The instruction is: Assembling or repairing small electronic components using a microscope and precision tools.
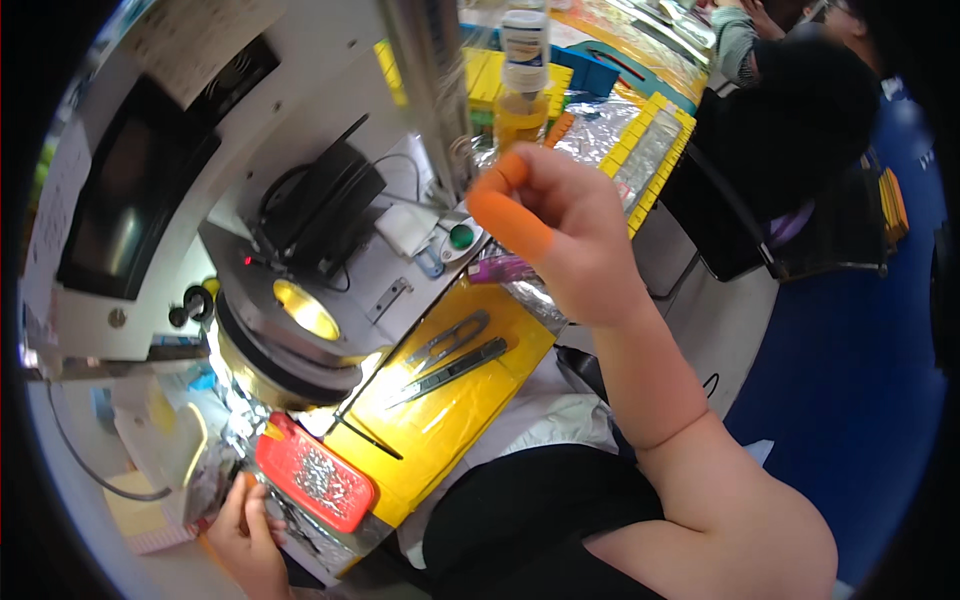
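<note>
My right hand (565, 225) is raised over the bench, orange finger covers on its thumb and forefinger. Those two fingertips meet in a pinch; anything between them is too small to make out. Just beyond it stand an amber bottle (520, 118) and a white capped bottle (526, 52). At the lower left, my left hand (248, 540) is beside a red tray (357, 515) of small shiny metal pieces (325, 475). Its fingers are bent close together, and what they hold, if anything, is hidden. Tweezers (460, 366) and a grey slotted tool (455, 335) lie on the yellow mat (440, 435).
A machine with a round lit window (307, 310) stands left of the mat. A thin black rod (370, 438) lies near the red tray. Yellow-edged trays (640, 150) are at the back, beside a metal post (430, 90). A co-worker's striped sleeve (735, 45) shows at the upper right.
</note>
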Available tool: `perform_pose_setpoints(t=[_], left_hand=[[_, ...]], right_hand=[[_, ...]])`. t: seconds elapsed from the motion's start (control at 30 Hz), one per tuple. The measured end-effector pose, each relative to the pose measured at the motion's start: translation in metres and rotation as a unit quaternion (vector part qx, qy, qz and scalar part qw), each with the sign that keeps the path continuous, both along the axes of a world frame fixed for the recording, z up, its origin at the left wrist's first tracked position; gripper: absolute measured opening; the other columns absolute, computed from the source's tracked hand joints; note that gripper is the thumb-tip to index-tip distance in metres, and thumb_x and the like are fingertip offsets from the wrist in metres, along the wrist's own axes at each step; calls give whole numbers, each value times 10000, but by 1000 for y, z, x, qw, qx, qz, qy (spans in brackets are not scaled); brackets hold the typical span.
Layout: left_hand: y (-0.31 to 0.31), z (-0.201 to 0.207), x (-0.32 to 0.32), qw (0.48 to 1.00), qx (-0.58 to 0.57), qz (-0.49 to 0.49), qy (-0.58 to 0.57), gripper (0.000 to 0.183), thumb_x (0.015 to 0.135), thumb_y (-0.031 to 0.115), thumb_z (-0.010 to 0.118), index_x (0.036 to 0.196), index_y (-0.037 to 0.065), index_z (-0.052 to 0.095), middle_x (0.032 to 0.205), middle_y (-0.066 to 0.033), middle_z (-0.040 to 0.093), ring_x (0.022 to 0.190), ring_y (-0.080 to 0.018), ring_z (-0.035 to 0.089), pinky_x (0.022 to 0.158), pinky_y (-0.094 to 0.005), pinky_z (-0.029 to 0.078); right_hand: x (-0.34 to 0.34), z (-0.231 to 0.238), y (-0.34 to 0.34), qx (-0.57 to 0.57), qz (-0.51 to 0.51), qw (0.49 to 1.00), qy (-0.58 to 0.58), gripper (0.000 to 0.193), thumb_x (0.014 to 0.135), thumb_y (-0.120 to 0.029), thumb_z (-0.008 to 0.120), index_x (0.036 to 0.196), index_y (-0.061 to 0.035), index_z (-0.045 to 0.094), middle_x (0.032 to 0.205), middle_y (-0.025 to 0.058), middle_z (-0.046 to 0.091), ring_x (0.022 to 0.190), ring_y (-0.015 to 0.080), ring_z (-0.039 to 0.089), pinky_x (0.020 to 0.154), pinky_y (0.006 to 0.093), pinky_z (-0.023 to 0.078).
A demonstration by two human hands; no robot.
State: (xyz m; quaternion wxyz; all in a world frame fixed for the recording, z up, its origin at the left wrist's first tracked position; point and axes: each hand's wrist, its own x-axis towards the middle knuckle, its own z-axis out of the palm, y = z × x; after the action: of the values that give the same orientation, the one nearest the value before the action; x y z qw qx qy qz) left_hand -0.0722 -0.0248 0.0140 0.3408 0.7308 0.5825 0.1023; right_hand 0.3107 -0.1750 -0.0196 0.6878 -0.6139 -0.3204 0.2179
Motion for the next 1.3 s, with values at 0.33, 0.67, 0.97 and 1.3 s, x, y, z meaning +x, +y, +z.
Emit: perform_pose_setpoints(t=[0.33,0.67,0.97,1.3], left_hand=[[-87,-16,137,896,120,-258,-342,401,802,-56,773,1188,-55,665,920,-161,731,667,-180,687,599,-277,551],[-90,-52,135,888,-30,-169,-427,11,906,-15,703,900,-9,695,754,-70,703,619,-147,658,586,-261,516],[-71,-78,86,938,-95,-150,-297,108,922,-7,645,819,-25,672,703,-82,684,607,-135,658,578,-262,512],[-51,-52,59,954,7,-194,-229,54,862,-3,669,808,-11,667,695,-131,650,608,-260,655,581,-338,510]], right_hand=[[-72,-30,-24,97,165,981,42,96,932,-40,701,998,1,644,908,1,632,774,23,527,681,181,422],[-83,-43,-20,106,214,971,-23,98,893,-68,701,945,-24,630,922,58,641,805,137,536,728,286,418],[-24,-20,-54,245,196,937,155,888,889,-534,661,1521,-12,320,787,23,520,771,276,670,1088,552,409],[136,-15,-224,-603,-151,707,-336,337,1009,-216,584,1261,6,556,773,80,649,711,154,625,656,303,509]])
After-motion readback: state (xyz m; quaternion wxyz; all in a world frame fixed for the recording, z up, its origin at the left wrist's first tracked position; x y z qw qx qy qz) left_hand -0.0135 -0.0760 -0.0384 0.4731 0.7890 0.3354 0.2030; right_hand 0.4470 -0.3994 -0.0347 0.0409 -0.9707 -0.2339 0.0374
